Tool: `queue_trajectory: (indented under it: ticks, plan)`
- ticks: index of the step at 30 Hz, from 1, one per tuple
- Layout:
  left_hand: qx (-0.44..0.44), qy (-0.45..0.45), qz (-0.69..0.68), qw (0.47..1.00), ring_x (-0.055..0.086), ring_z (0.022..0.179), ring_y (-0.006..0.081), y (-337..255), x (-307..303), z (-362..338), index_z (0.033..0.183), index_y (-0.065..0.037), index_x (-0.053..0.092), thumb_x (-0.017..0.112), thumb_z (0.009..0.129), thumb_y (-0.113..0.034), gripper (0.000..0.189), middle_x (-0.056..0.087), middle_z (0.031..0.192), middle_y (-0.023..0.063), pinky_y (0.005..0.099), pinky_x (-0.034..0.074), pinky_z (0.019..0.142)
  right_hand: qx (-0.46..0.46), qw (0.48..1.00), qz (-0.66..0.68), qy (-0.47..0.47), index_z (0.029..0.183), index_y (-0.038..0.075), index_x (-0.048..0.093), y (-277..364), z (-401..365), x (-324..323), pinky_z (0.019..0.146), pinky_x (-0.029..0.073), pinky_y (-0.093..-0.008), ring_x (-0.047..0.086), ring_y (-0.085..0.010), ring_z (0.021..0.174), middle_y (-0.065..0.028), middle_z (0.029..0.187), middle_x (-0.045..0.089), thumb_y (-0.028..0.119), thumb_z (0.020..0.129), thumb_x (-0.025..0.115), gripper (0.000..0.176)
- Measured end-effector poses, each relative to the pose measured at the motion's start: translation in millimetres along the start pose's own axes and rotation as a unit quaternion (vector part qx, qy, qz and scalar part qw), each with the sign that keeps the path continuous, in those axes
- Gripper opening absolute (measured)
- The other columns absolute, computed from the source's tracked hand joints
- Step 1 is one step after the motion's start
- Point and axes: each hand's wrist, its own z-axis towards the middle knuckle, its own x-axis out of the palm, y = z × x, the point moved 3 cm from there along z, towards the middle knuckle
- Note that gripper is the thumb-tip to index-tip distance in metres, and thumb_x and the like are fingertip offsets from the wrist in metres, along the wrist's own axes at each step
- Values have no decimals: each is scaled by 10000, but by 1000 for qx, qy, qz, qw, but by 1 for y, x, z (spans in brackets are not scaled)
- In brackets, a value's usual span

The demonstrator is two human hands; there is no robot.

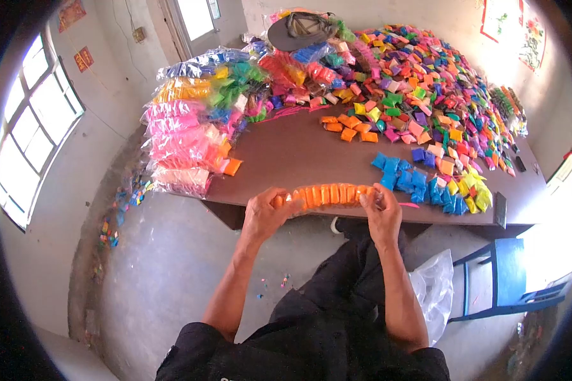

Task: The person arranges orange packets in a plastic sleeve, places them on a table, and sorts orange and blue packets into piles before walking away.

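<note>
A clear bag holding a row of orange packets (327,195) is stretched between my two hands at the table's front edge. My left hand (266,213) grips its left end, fingers closed. The right end is pinched by my right hand (382,209). Loose orange packets (349,126) lie on the brown table (292,149) beyond the bag. Light blue packets (401,178) sit to the right, just past my right hand, with yellow packets (475,190) farther right.
A big heap of mixed packets (419,82) covers the table's back right. Filled bags (184,140) are stacked at its left, with a cap (299,30) at the back. A blue chair (510,273) and a clear plastic bag (434,292) are at the lower right.
</note>
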Motion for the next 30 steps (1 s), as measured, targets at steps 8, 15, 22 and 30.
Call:
queue_trajectory:
  ticks: [8, 15, 22, 30]
  plan:
    - [67, 72, -13, 995, 673, 1045, 181, 27, -3, 19, 1315, -11, 598, 914, 736, -222, 692, 685, 1161, 111, 345, 544, 945, 74, 995, 72, -2, 1133, -33, 637, -25, 22, 11, 809, 551, -306, 676, -139, 884, -91, 1000, 714, 243, 887, 825, 416]
    - [-123, 67, -137, 981, 673, 948, 134, 69, 2, 86, 1281, 33, 601, 876, 763, -144, 612, 689, 1072, 85, 303, 562, 856, 159, 976, 148, 33, 1177, -31, 605, -41, 77, 62, 817, 547, -260, 664, -119, 915, -73, 1045, 697, 154, 928, 786, 359]
    - [-149, 77, -68, 984, 681, 966, 139, 92, 4, 173, 1287, 41, 604, 854, 797, -182, 594, 702, 1140, 114, 301, 567, 833, 236, 953, 187, 44, 1181, -49, 637, -68, 146, 122, 835, 545, -250, 652, -109, 943, -65, 1055, 693, 95, 926, 768, 321]
    - [-227, 101, -106, 963, 649, 967, 119, 30, -47, 217, 1397, 4, 515, 812, 873, -191, 633, 643, 1258, 118, 290, 553, 814, 274, 952, 111, 75, 1127, -52, 673, -3, 205, 120, 793, 527, -235, 644, -93, 888, -43, 994, 697, 123, 930, 768, 280]
